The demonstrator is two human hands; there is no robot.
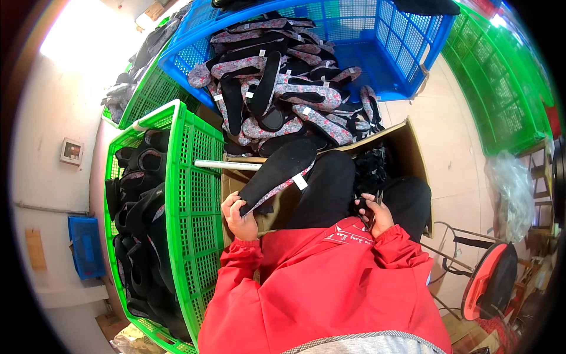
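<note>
My left hand (240, 218) is closed on one end of a slipper (277, 174). Its black sole faces up, a floral edge shows along one side, and a white tag (300, 182) sticks out. The slipper slants up and away over my left thigh, its far end close to the slipper pile. My right hand (375, 213) rests over my right thigh, its fingers closed round a small dark tool (361, 206). Fingers hide much of that tool, so its exact kind cannot be made out. The two hands are apart.
Many floral and black slippers (303, 94) spill from a blue crate (383, 53) ahead. A green crate (194, 218) of black slippers stands at my left. An open cardboard box (415, 147) surrounds my legs, with a white rod (227, 165) beside it. A red-and-black stool (492, 280) stands right.
</note>
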